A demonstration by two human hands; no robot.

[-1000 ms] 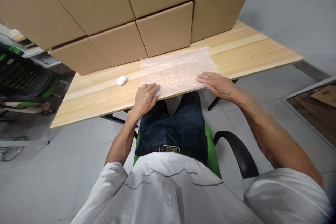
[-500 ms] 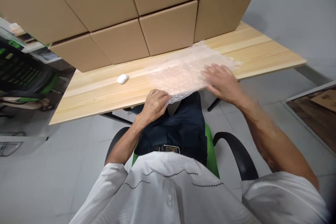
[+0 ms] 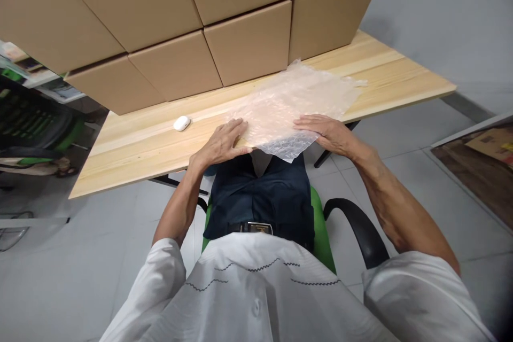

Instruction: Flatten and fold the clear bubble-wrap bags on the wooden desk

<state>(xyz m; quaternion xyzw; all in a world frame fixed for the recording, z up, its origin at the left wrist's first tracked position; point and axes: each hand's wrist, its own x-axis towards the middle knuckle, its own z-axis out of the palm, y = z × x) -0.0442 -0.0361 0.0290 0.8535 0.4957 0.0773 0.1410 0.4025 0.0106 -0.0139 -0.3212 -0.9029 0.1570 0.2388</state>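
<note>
A clear bubble-wrap sheet [image 3: 294,101] lies turned at an angle on the light wooden table [image 3: 152,139], one corner hanging over the near edge. My left hand [image 3: 220,142] lies flat with fingers stretched out on the sheet's left corner at the table edge. My right hand [image 3: 326,131] rests flat, fingers extended, on the sheet's near right edge. Neither hand grips anything.
Stacked cardboard boxes [image 3: 244,45] fill the back of the table. A small white object [image 3: 181,123] sits on the table to the left of the sheet. I sit on a green chair with a black armrest [image 3: 356,227]. Grey tiled floor surrounds it.
The bubble-wrap sheet has been rotated from square to the table edge to a diagonal lie, its corner now over the edge. Both hands shifted with it and lie flat again.
</note>
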